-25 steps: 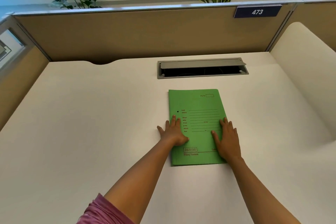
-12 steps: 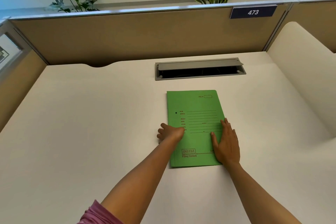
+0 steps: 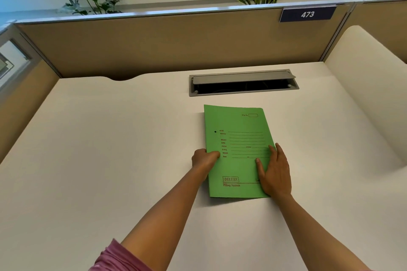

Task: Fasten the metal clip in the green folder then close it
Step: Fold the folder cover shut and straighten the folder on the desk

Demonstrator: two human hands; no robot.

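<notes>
A green folder [image 3: 237, 138] with red print lies closed on the white desk [image 3: 110, 160], slightly lifted along its left edge. My left hand [image 3: 203, 158] grips that left edge, thumb on top and fingers curled under. My right hand [image 3: 274, 171] lies flat, fingers spread, on the folder's lower right part. The metal clip is hidden inside; only a small dark hole [image 3: 215, 131] shows near the spine.
A grey cable tray [image 3: 242, 82] with its lid raised sits in the desk just beyond the folder. Tan partition walls [image 3: 154, 46] close off the back and left. A rounded cream panel [image 3: 370, 94] rises on the right.
My left hand went from lying flat on the cover to curling around the folder's left edge, which has lifted a little. My right hand stayed flat in place.
</notes>
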